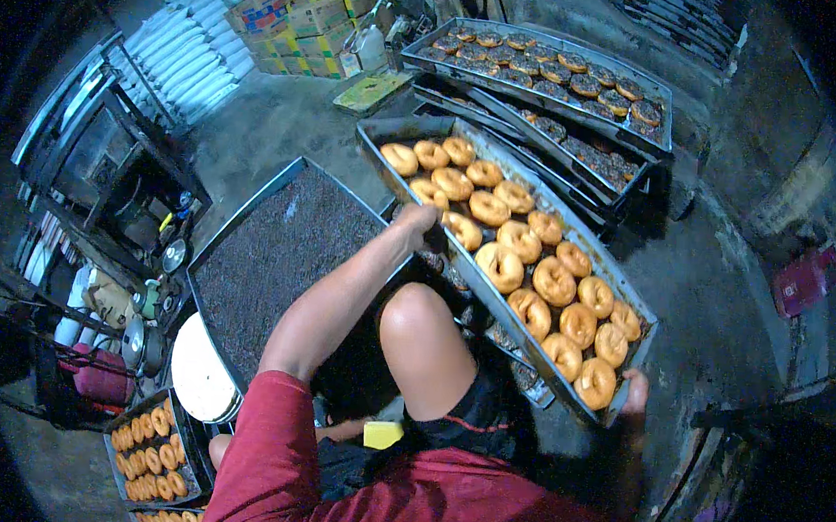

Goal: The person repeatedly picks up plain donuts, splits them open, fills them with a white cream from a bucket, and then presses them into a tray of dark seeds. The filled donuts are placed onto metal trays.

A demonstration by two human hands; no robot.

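Observation:
A long metal tray (501, 308) of plain golden ring doughnuts (555, 280) slants across the middle right. My left hand (418, 223) is closed on its left long rim. Around the near right corner of the same tray curls my right hand (635, 392), partly hidden by the tray. Left of it lies a wide tray (209, 318) with a layer of dark brown sprinkles (291, 245). Under the doughnut tray, next to my knee, parts of more dark-topped doughnuts (450, 272) show.
Stacked trays (669, 118) of dark-topped doughnuts stand at the far right. A white round lid or tub (202, 368) and a tray of doughnuts (151, 450) are at the lower left. A yellow block (382, 435) is by my leg. Cartons (303, 23) stand at the back.

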